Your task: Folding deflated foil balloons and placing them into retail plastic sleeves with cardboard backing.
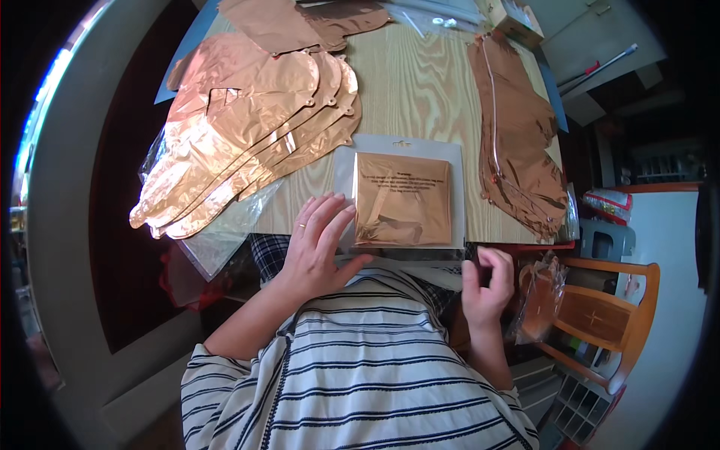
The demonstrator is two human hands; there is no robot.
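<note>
A flat clear plastic packet with a hanging slot lies at the table's near edge, a folded copper-coloured foil balloon inside it. Dark print runs across its front. My left hand, with a ring on one finger, rests at the packet's left edge, fingers stretched and the tips touching it. To the right of the packet, just off the table edge, hovers my right hand. Its fingers are loosely curled with the thumb apart, and nothing shows between them.
Several flat copper foil balloons are stacked at the left of the wooden table. Another foil balloon lies along the right side. A small box stands at the back right. Beside me on the right is a wooden chair.
</note>
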